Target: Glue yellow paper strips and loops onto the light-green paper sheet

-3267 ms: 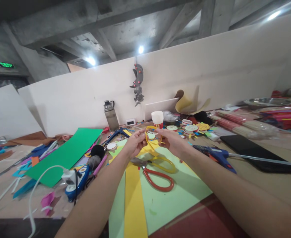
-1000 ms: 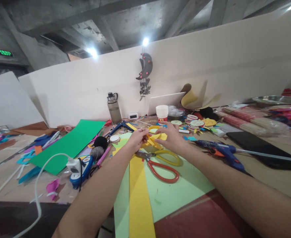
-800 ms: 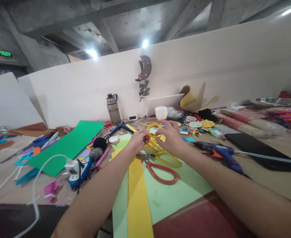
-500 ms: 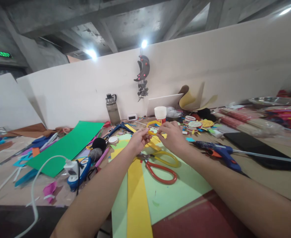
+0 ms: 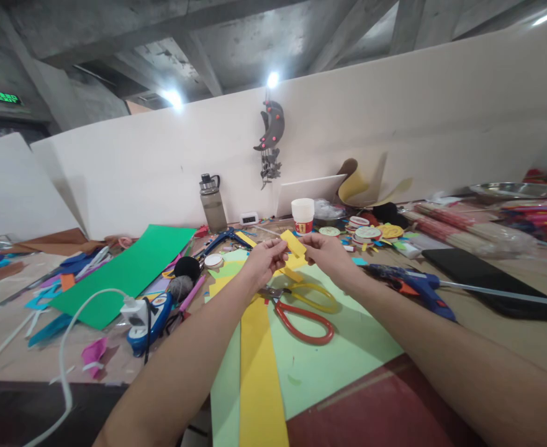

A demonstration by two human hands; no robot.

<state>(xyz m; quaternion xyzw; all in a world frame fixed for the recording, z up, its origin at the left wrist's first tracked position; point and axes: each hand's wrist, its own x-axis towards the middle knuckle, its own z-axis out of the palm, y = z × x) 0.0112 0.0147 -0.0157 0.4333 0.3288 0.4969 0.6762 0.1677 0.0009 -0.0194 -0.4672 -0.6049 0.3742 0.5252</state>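
Both hands are raised over the middle of the table and pinch a small yellow foam strip between them. My left hand grips its left end with thumb and fingers closed. My right hand holds the right end, fingers curled. Below the hands lie scissors with one red and one yellow handle, on a light green sheet. A long yellow foam strip runs over that sheet toward me.
A dark green sheet and a blue-white glue gun with a white cable lie left. Another blue glue gun and a black tablet lie right. A water bottle, a paper cup and tape rolls stand behind.
The yellow piece was a curled loop held low near the scissors. Now both hands have lifted slightly and hold it as a flat short strip stretched between them.
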